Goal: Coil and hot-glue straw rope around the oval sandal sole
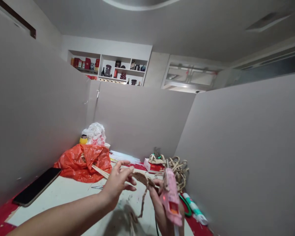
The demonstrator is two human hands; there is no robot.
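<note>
My right hand [162, 209] is wrapped round a pink glue gun [171, 196], nozzle pointing up. My left hand [118, 182] reaches in from the lower left, fingers partly spread, its fingertips on a flat wooden stick [105, 172] bound with brown rope [143, 196]. A loose rope end hangs down between the two hands. Both hands hover above a white board [64, 193] on the red table.
A black phone [36, 190] lies at the left. An orange plastic bag [83, 162], a white bag [95, 132] and a yellow jar [83, 139] sit behind. A coil of rope [178, 167], a red-white box [152, 166], a green-white tube [194, 206] stand right. Grey partitions enclose the table.
</note>
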